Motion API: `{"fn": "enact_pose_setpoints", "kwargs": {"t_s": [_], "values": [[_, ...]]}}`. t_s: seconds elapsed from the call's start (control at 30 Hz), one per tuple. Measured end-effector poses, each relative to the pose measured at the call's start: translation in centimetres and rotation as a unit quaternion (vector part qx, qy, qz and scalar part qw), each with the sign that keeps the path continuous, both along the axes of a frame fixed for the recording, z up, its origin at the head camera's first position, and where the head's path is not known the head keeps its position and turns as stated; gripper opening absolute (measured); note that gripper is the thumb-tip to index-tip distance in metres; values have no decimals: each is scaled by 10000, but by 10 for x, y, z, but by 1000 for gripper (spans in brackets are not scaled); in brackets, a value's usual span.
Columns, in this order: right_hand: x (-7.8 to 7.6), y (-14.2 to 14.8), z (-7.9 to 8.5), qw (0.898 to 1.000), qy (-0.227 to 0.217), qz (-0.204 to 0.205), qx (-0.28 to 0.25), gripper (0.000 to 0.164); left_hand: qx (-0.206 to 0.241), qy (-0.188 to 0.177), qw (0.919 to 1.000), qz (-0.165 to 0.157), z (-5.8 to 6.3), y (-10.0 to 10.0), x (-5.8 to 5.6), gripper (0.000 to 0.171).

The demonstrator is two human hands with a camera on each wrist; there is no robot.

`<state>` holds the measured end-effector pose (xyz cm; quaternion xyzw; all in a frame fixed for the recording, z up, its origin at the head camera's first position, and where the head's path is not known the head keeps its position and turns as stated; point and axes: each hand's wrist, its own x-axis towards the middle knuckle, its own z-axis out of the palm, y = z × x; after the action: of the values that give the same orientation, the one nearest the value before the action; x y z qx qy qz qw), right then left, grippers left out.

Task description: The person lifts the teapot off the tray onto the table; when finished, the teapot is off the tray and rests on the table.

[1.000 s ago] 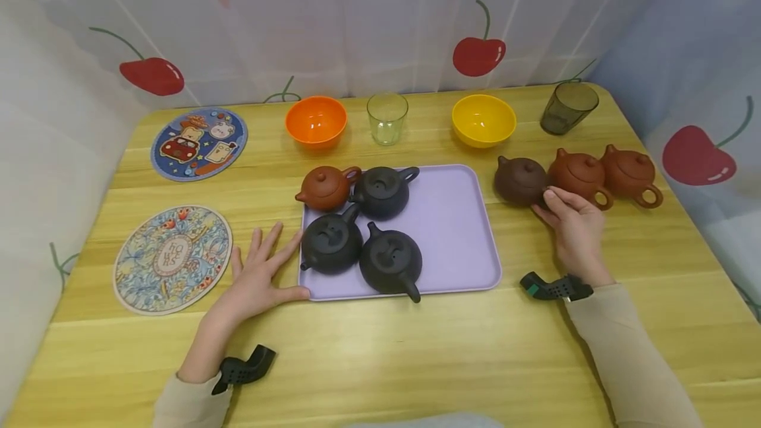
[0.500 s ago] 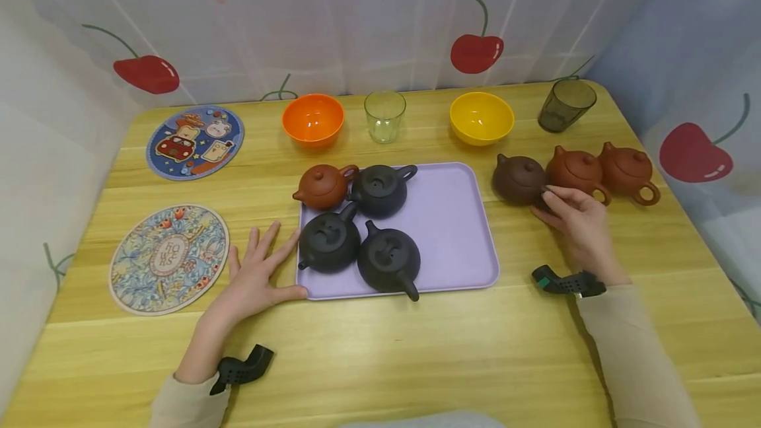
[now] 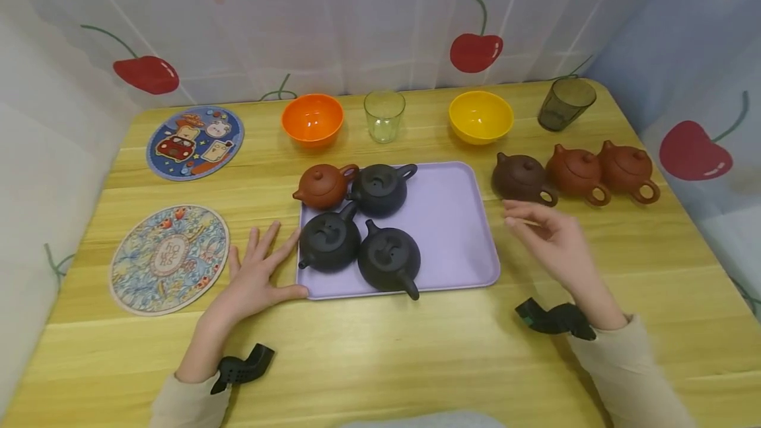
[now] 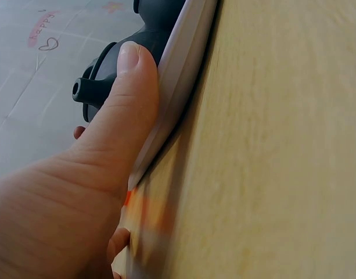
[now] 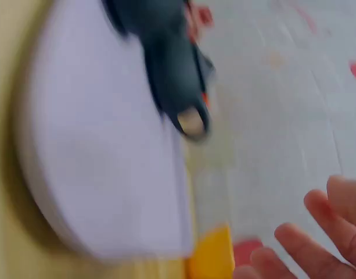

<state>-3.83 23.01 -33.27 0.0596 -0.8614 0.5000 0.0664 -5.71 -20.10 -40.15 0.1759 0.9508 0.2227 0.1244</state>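
A lilac tray (image 3: 454, 236) bears a small reddish-brown teapot (image 3: 321, 190) and three black teapots: one at the back (image 3: 380, 193), one at the left (image 3: 328, 243), one at the front (image 3: 386, 266). My left hand (image 3: 252, 283) lies with fingers spread against the tray's left edge; its thumb (image 4: 128, 104) touches the front-left corner. Between the tray and a dark brown teapot (image 3: 517, 177), my right hand (image 3: 555, 243) hovers with loosely bent fingers and holds nothing. Two reddish-brown teapots (image 3: 573, 170) (image 3: 627, 169) stand in a row beside the dark brown one.
Along the back stand an orange bowl (image 3: 312, 121), a pale green glass (image 3: 384, 117), a yellow bowl (image 3: 480, 117) and a dark glass (image 3: 565, 106). Two round mats, one blue (image 3: 196, 144) and one floral (image 3: 169, 259), lie at the left.
My right hand has let go of the dark brown teapot and moved left and toward me; the teapot's handle now shows. The left hand has stayed at the tray.
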Motion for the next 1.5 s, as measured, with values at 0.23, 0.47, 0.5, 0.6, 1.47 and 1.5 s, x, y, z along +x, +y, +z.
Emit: {"fn": "enact_pose_setpoints", "kwargs": {"t_s": [0.23,0.47,0.5,0.6,1.47,1.5], "values": [[24,-55,-20,9893,-387,1407,14,58,42,-20,10000,-3,1,2,0,91],[32,-78,-42,9738,-149,2043,985,81,-3,-11,10000,13,1,1,0,91],[32,-80,-43,9713,-81,2099,1114,83,-7,-17,10000,11,1,1,1,91],[31,-88,-44,9672,102,2165,1326,84,-5,-12,10000,17,1,0,0,90],[10,-61,-55,9529,836,2681,1149,50,-12,-39,10000,27,2,2,1,91],[9,-60,-56,9552,819,2635,1072,49,-12,-39,10000,29,2,2,1,91]]}}
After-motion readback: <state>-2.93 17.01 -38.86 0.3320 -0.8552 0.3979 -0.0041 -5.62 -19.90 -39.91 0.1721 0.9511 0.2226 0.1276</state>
